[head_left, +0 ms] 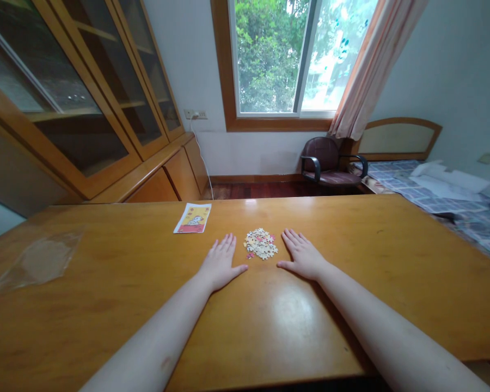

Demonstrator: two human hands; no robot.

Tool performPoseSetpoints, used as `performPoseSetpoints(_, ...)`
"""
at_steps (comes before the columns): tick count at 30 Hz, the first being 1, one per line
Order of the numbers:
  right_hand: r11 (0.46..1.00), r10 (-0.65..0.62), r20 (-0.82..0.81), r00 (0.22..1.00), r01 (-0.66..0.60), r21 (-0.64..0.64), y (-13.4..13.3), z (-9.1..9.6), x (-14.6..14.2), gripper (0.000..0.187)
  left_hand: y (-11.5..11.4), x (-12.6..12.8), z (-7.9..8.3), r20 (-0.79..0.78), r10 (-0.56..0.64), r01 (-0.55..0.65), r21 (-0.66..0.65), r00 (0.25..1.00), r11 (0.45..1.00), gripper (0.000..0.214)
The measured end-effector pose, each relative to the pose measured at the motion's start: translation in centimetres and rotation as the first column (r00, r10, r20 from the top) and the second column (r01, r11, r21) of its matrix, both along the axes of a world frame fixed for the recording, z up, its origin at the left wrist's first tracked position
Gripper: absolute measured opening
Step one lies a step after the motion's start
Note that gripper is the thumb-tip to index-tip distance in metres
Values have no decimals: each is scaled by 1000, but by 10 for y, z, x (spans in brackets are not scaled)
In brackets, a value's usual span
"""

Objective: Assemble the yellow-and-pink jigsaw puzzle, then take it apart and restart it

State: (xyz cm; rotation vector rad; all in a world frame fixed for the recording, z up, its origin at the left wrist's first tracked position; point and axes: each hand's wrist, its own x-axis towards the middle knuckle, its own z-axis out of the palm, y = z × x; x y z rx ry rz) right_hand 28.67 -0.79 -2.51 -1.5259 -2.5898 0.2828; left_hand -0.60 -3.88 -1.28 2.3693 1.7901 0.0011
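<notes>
A small heap of jigsaw puzzle pieces [261, 243] lies on the wooden table [106, 272]. My left hand [222, 262] rests flat on the table just left of the heap, fingers stretched out, holding nothing. My right hand [301, 253] lies flat just right of the heap, fingers spread, also empty. Neither hand touches the pieces. A printed picture card [193, 218] lies farther back and to the left of the heap.
A clear plastic bag [38, 261] lies at the table's left side. Glass-door wooden cabinets [85, 109] stand at the left. Beyond the table are a dark armchair [329, 162], a window with a curtain, and a bed [453, 201] at the right.
</notes>
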Motion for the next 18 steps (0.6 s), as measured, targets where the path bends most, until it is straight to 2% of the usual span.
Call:
performPoseSetpoints(9,1000,-14,-36,999,14,-5,1,-1,2,105,6,-3,-4,41,-24,23,20,999,1000,100)
performPoseSetpoints(12,998,-47,-174,984,41,-37,11,-1,7,82,13,-5,-6,64,-45,44,21,997,999,101)
performPoseSetpoints(15,988,-141,-428,893,102,-114,35,-2,11,47,26,-4,-6,89,-24,21,38,996,999,90)
performPoseSetpoints(17,946,-317,-549,773,215,-242,55,-3,9,37,36,-2,-7,92,32,-35,32,995,999,80)
performPoseSetpoints(18,931,-362,-556,748,258,-258,65,-3,6,38,41,0,-7,93,70,-74,39,993,996,76)
